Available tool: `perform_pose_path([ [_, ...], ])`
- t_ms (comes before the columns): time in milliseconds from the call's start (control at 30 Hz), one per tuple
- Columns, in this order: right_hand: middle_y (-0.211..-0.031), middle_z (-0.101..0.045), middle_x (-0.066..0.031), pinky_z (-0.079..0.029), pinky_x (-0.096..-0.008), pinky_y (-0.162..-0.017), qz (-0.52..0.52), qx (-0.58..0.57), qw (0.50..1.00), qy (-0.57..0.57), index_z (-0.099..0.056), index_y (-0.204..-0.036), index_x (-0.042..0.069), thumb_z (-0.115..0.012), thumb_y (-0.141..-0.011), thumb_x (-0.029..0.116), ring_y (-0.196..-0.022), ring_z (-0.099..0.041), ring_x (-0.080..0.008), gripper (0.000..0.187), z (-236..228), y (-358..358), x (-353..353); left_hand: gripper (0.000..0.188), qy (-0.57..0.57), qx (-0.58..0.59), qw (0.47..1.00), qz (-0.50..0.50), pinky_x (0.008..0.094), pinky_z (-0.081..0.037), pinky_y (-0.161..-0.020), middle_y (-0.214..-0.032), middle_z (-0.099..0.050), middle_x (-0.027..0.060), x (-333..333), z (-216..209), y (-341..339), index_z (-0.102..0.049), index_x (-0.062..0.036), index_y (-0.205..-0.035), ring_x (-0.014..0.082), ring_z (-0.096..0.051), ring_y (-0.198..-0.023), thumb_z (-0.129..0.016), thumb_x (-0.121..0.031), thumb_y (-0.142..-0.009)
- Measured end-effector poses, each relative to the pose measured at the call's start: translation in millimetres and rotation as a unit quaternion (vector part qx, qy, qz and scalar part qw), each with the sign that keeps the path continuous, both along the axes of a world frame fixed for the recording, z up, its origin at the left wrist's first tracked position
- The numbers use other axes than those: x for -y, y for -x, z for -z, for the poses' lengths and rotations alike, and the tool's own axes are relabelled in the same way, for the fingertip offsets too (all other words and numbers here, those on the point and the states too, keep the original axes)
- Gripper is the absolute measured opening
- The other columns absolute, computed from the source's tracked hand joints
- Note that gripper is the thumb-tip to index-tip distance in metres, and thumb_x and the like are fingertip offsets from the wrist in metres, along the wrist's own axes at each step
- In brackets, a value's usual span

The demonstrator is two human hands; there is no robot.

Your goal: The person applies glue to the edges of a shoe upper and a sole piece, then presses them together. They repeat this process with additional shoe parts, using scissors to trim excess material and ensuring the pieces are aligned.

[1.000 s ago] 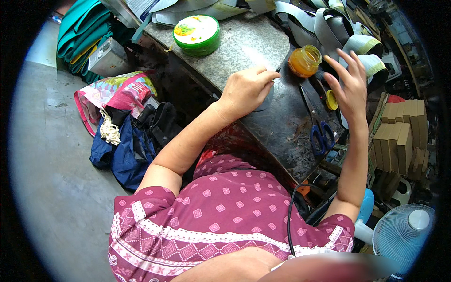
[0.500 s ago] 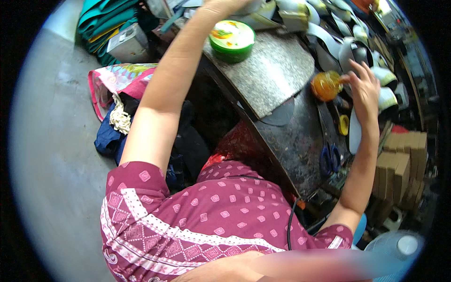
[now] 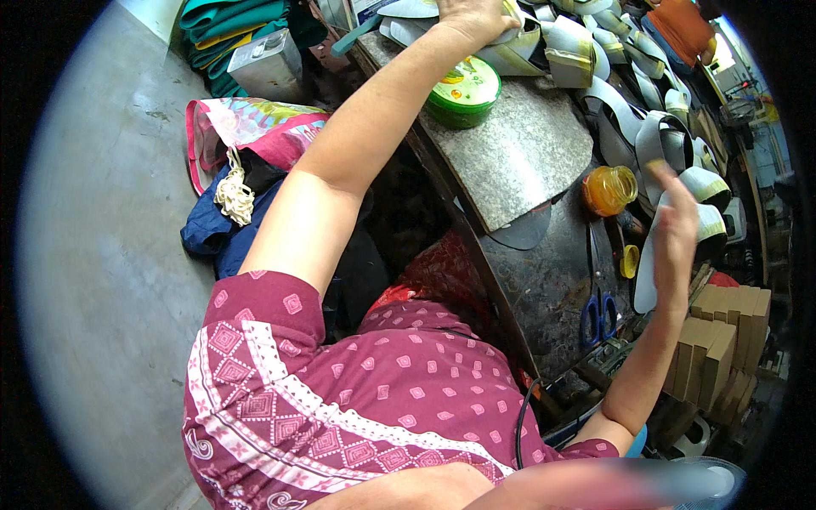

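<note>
Amber jar now apart from right hand

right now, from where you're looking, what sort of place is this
It looks like a workshop, though what it makes I can't say for sure. A worn, stained bench carries scissors and an open jar of orange stuff, with many curled strips heaped beside them.

Can see a clear, round glass jar with amber contents, standing uncapped on the dark bench, just beside pale strips. Lie heaped along the far side, grey-white with yellowish patches, curled into overlapping loops.
</note>
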State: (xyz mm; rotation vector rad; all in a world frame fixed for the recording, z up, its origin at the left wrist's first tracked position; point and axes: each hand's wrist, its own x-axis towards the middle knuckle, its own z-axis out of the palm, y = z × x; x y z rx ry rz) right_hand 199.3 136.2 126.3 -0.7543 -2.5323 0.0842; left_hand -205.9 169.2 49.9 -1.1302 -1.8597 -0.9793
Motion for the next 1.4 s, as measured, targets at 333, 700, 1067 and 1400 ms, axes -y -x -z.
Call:
perform_pose_path([
  [333, -0.137, -0.058, -0.0144, -0.030, -0.0418, -0.115, -0.012, -0.186, 0.979, 0.086, -0.059, -0.135, 0.005, -0.038, -0.103, 0.055, -0.134, -0.048, -0.0299, 0.063, 28.1, -23.9, 9.1, 0.028, -0.033, 0.062, 0.941, 0.331, 0.0447, -0.048, -0.087, -0.097, -0.065, 0.0172, 37.9, -36.7, -25.0, -0.068, -0.0013, -0.091, 0.0373, -0.061, -0.097, -0.073, -0.027, -0.081],
  [700, -0.137, -0.058, -0.0144, -0.033, -0.0400, -0.113, -0.018, -0.209, 0.977, 0.051, -0.060, -0.133, 0.006, -0.039, -0.103, 0.056, -0.132, -0.049, -0.0264, 0.062, 22.8, -17.9, 3.9, 0.064, -0.149, -0.020, 0.985, 0.084, 0.0469, -0.043, -0.101, -0.120, -0.058, 0.0234, 21.3, -32.6, -20.5, -0.056, -0.0033, -0.121, 0.0387, -0.055, -0.116, -0.083, -0.033, -0.071],
  [1067, -0.140, -0.055, -0.0160, -0.031, -0.0391, -0.114, -0.011, -0.132, 0.988, 0.080, -0.049, -0.145, 0.004, -0.042, -0.104, 0.046, -0.133, -0.049, -0.0277, 0.059, 28.4, -23.5, 10.3, 0.061, -0.317, 0.147, 0.878, 0.326, 0.0459, -0.050, -0.090, -0.111, -0.060, 0.0274, 10.4, -81.2, 1.2, -0.049, 0.0042, -0.127, 0.0435, -0.061, -0.102, -0.077, -0.017, -0.077],
  [1400, -0.135, -0.059, -0.0169, -0.038, -0.0350, -0.107, -0.032, -0.180, 0.979, 0.094, -0.031, -0.155, 0.008, -0.045, -0.103, 0.051, -0.126, -0.054, -0.0234, 0.069, 35.2, -8.1, 10.7, 0.045, -0.076, -0.144, 0.896, 0.412, 0.0428, -0.046, -0.098, -0.109, -0.058, 0.0056, 96.6, -51.6, -82.4, -0.059, -0.0206, -0.117, 0.0262, -0.058, -0.104, -0.076, -0.019, -0.075],
])
